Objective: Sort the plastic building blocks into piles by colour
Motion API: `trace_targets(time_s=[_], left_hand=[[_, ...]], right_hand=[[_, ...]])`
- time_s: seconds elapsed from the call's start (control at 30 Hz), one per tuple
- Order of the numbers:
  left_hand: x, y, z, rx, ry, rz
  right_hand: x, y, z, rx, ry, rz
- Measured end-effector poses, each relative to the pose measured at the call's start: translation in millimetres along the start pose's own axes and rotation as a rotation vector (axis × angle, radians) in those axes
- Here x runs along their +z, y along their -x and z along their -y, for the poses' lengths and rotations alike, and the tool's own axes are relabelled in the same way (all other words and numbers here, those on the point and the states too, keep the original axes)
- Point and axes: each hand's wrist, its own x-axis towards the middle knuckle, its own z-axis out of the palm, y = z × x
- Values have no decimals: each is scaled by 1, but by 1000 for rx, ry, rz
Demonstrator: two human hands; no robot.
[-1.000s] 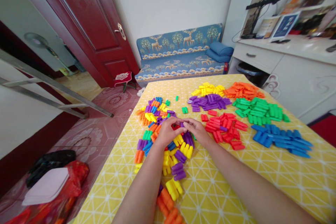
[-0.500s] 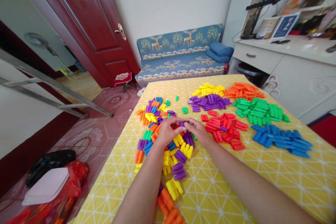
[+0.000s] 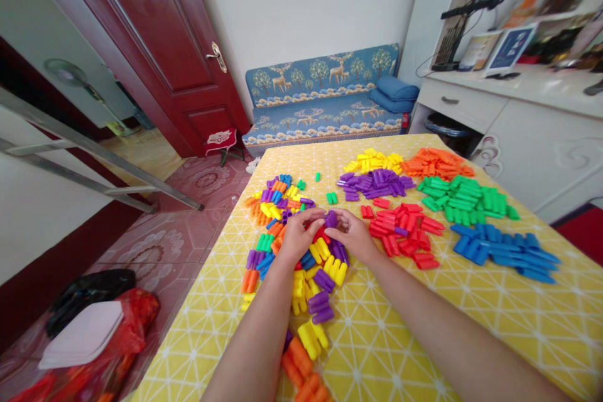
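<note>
My left hand and my right hand meet over a mixed heap of coloured plastic blocks on the yellow tablecloth. Both hands pinch a purple block held between their fingertips, just above the heap. Red and yellow blocks lie right under the hands. To the right are sorted piles: red, purple, yellow, orange, green and blue.
A red door and a blue patterned sofa stand beyond the table. A white cabinet is at the right. Bags lie on the floor at the left, below a metal ladder.
The purple block has come up between my fingertips, and my hands have lifted slightly off the heap. The piles have not moved.
</note>
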Motion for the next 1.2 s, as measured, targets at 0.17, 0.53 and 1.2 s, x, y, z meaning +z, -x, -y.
trace_targets(time_s=[0.17,0.53,1.2], left_hand=[[0,0,1,-18,17,-23],[0,1,4,-57,8,-2],[0,0,3,-42,-14,-15]], right_hand=[[3,5,8,-14,25,-66],[-47,-66,51,-267,1045,-174],[-21,-50,30,-206,757,-77]])
